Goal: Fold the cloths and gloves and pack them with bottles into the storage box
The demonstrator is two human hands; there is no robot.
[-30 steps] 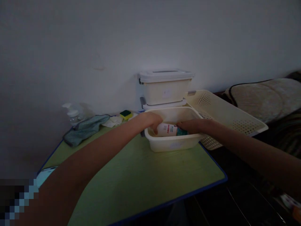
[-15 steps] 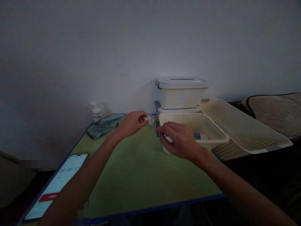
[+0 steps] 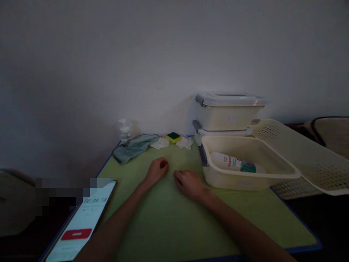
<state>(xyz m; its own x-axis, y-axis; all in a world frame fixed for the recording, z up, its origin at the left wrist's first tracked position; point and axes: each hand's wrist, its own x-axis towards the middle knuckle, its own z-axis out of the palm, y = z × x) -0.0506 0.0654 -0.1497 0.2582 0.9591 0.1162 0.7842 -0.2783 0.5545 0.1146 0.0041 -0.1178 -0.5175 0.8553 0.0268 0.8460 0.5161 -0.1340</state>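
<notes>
My left hand (image 3: 157, 171) rests on the green table (image 3: 163, 218) with its fingers curled into a loose fist, nothing seen in it. Close beside it lies my right hand (image 3: 190, 183), fingers bent and closed, also with nothing visible inside. To the right of my right hand stands an uncovered cream bin (image 3: 251, 181) with a grey latch. A white bottle (image 3: 226, 162) with a green and purple label lies on its side in it. Behind my hands, a yellow and green sponge (image 3: 173, 137) sits between crumpled white tissues (image 3: 184, 142).
A grey-green cloth (image 3: 135, 148) and a clear pump bottle (image 3: 125, 131) are at the back left. Lidded bins (image 3: 229, 114) are stacked against the wall. A perforated basket (image 3: 300, 149) leans at the right. A phone (image 3: 87, 218) showing a timer lies at the left edge.
My right hand has left the bin's near side and come down on the table. My left hand has drawn back from the tissues. The view has shifted left, and the sponge now shows.
</notes>
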